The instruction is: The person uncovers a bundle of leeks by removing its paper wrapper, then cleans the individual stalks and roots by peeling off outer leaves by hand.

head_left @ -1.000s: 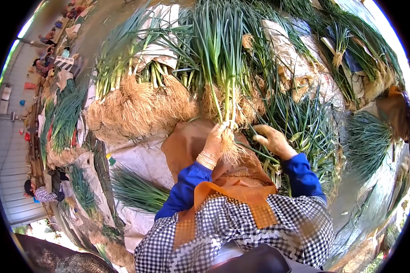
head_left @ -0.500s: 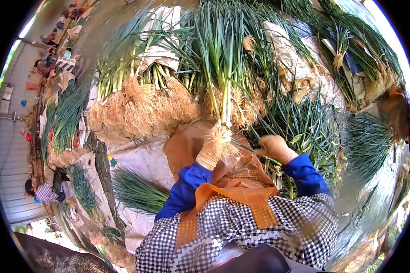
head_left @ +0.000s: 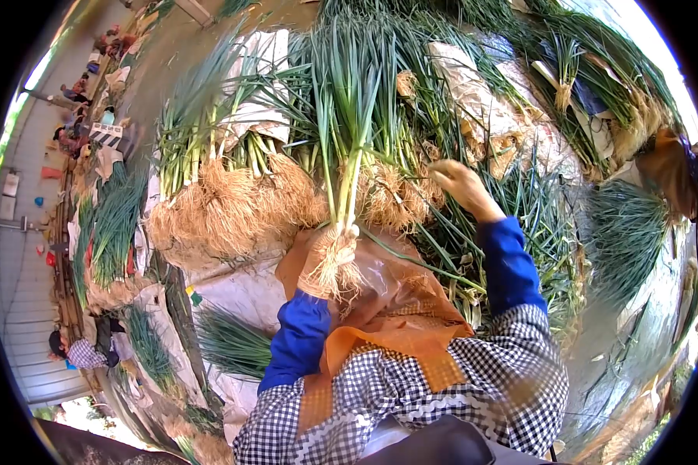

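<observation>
My left hand (head_left: 327, 260) is closed around the lower ends of a bunch of green onions (head_left: 349, 182), just above their pale roots. The long green leaves of the bunch point away from me. My right hand (head_left: 467, 190) is raised to the right of the bunch, its fingers curled together. A thin green strand runs from the stems toward those fingertips, but I cannot make out whether they hold it. Below the hands, an orange-brown apron (head_left: 395, 287) covers my lap.
Rooted onions (head_left: 233, 198) lie in a row ahead, beside white sacking (head_left: 260, 74). A heap of loose leaves (head_left: 527, 232) is at the right. Another onion bunch (head_left: 236, 341) rests at the left on a white sheet (head_left: 240, 287). Several people sit far left.
My right hand has moved away from my lap, up and outward. My left hand has shifted slightly left and closer to me with the onions still in it.
</observation>
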`<state>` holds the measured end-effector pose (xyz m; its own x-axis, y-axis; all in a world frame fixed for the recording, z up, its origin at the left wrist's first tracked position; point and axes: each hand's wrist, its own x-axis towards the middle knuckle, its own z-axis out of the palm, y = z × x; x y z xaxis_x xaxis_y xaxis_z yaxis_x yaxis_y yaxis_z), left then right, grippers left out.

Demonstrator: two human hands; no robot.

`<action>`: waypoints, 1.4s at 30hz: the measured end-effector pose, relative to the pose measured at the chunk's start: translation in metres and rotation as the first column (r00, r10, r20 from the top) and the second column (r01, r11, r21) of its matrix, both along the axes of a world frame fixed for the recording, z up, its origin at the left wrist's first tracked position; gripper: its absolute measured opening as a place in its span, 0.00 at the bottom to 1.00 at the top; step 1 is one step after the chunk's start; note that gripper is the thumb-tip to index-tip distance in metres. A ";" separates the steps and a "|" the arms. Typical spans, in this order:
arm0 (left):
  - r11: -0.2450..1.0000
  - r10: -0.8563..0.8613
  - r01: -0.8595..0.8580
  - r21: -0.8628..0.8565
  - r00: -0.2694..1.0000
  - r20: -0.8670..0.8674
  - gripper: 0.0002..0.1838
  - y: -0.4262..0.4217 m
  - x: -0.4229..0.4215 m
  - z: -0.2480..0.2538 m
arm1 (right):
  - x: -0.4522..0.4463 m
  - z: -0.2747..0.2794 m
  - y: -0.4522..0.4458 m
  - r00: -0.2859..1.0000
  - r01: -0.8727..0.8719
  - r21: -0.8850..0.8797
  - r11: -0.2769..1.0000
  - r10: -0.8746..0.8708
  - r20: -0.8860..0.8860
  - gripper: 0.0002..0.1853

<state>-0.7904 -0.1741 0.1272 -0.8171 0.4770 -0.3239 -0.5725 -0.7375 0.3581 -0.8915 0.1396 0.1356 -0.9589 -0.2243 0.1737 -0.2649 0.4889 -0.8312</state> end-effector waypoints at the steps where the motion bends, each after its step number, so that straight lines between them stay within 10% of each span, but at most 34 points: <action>1: 0.999 -0.034 0.034 0.020 0.999 -0.028 0.13 0.001 -0.005 0.018 | -0.020 -0.008 -0.009 0.999 -0.014 0.237 0.971 0.001 0.053 0.15; 2: 0.998 0.003 -0.008 -0.055 0.996 -0.084 0.14 0.012 -0.006 0.049 | -0.034 -0.015 -0.023 0.995 -0.044 0.461 0.886 -0.004 0.103 0.15; 4: 0.993 0.080 -0.096 -0.062 0.970 -0.231 0.14 0.017 -0.014 0.069 | -0.024 -0.065 -0.049 0.992 -0.104 0.191 0.976 0.088 0.092 0.16; 5: 0.989 0.118 -0.136 -0.056 0.961 -0.250 0.16 0.013 -0.016 0.069 | -0.008 -0.094 -0.049 0.930 -0.216 0.493 0.843 0.331 -0.158 0.17; 8: 0.977 0.165 -0.191 -0.095 0.960 -0.224 0.15 -0.006 -0.024 0.051 | 0.053 -0.132 -0.028 0.519 -0.757 0.645 0.104 0.695 0.497 0.18; 10: 0.912 0.159 -0.221 -0.345 0.967 -0.200 0.12 -0.007 -0.029 0.031 | 0.091 -0.174 0.019 0.271 -0.943 0.332 -0.013 0.545 0.793 0.18; 13: 0.919 0.153 -0.162 -0.358 0.987 -0.053 0.10 0.008 -0.018 -0.002 | 0.040 -0.033 -0.012 0.531 -0.847 0.493 0.198 0.348 0.772 0.18; 14: 0.924 0.153 -0.156 -0.349 0.988 -0.037 0.11 0.013 -0.014 -0.006 | 0.011 -0.074 -0.007 0.618 -0.710 0.659 0.249 0.669 0.413 0.17; 15: 0.931 0.163 -0.156 -0.330 0.987 -0.008 0.12 0.018 -0.012 -0.003 | -0.013 -0.090 -0.012 0.907 -0.294 0.798 0.526 0.416 0.060 0.15; 16: 0.931 0.166 -0.159 -0.329 0.986 -0.008 0.12 0.023 -0.009 0.001 | -0.025 -0.038 -0.034 0.963 -0.024 0.357 0.934 -0.074 0.258 0.18; 18: 0.928 0.315 -0.316 -0.197 0.948 -0.041 0.10 0.030 -0.010 0.017 | -0.059 -0.062 -0.062 0.933 -0.094 0.370 0.924 -0.048 0.358 0.18; 20: 0.974 0.221 -0.225 0.004 0.954 -0.204 0.09 0.018 -0.018 0.046 | -0.093 -0.120 -0.079 0.827 -0.387 0.854 0.347 0.540 0.156 0.14; 24: 0.956 0.279 -0.288 0.048 0.851 -0.445 0.11 -0.001 -0.022 0.099 | -0.087 -0.102 -0.041 0.790 -0.460 0.416 0.784 0.575 -0.212 0.07; 26: 0.928 0.352 -0.367 0.065 0.806 -0.476 0.11 -0.011 -0.022 0.099 | -0.051 -0.049 -0.024 0.843 -0.213 -0.277 0.937 0.320 0.433 0.08; 28: 0.918 0.306 -0.383 -0.099 0.847 -0.435 0.10 -0.019 -0.026 0.091 | -0.013 0.007 -0.001 0.745 0.073 -0.450 0.890 0.251 0.618 0.10; 32: 0.906 0.369 -0.404 -0.123 0.899 -0.235 0.10 -0.001 -0.022 0.028 | 0.007 -0.036 0.055 0.867 0.253 -0.514 0.820 0.043 0.496 0.14; 34: 0.921 0.335 -0.366 -0.133 0.919 -0.208 0.10 0.015 -0.010 0.014 | 0.005 -0.069 0.061 0.829 0.165 0.052 0.985 -0.167 0.533 0.14; 36: 0.958 0.259 -0.279 -0.070 0.942 -0.214 0.12 0.024 0.000 0.004 | 0.009 -0.066 0.053 0.960 -0.081 0.177 0.981 0.029 0.278 0.13; 38: 0.945 0.241 -0.273 -0.183 0.954 -0.179 0.16 0.033 0.009 -0.001 | 0.018 -0.012 0.026 0.760 0.127 -0.259 0.958 0.074 0.646 0.12; 42: 0.935 0.190 -0.186 -0.302 0.982 -0.016 0.19 0.059 0.016 0.001 | 0.035 0.000 -0.004 0.754 0.176 -0.629 0.757 0.308 0.581 0.10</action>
<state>-0.7745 -0.1155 0.1284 -0.8770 0.1936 -0.4398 -0.4400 -0.6914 0.5730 -0.8569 0.1355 0.1355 -0.8722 -0.3647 -0.3260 0.4126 -0.1904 -0.8908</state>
